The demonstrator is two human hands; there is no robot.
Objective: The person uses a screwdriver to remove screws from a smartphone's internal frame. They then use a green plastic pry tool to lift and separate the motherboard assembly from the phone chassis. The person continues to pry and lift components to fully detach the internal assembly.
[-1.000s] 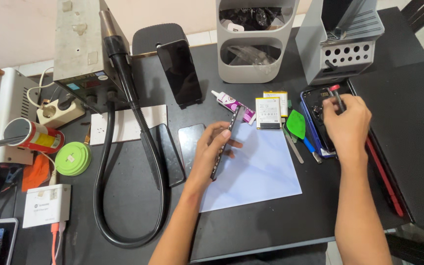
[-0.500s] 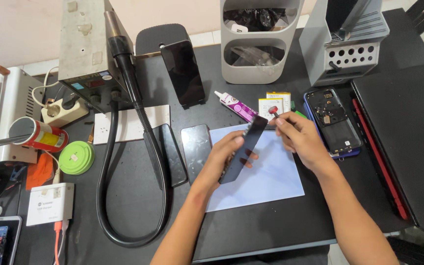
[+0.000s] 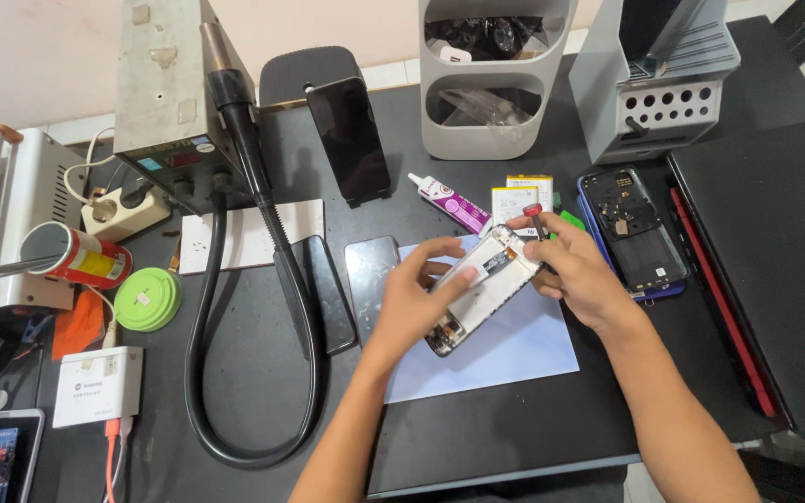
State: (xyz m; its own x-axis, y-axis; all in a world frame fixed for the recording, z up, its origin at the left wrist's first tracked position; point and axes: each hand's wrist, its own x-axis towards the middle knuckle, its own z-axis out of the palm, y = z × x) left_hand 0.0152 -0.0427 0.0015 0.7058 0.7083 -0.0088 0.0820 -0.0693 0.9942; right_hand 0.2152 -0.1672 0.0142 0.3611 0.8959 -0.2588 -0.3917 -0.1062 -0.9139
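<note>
Above a pale blue mat [image 3: 514, 354] on a black workbench [image 3: 477, 438], an opened phone frame [image 3: 482, 291] hangs tilted between two hands. The left hand [image 3: 414, 300] pinches its long edges; the right hand [image 3: 575, 275] presses a small red-capped tool [image 3: 532, 211] at its upper end. Light, thin and probably fragile inside, it looks safest gripped by the rim.

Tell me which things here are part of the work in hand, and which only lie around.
In hand: opened phone, held by left hand and right hand; red tool; paper sheet.

Lying about: glue tube, green tape roll, laptop, black hose.
</note>
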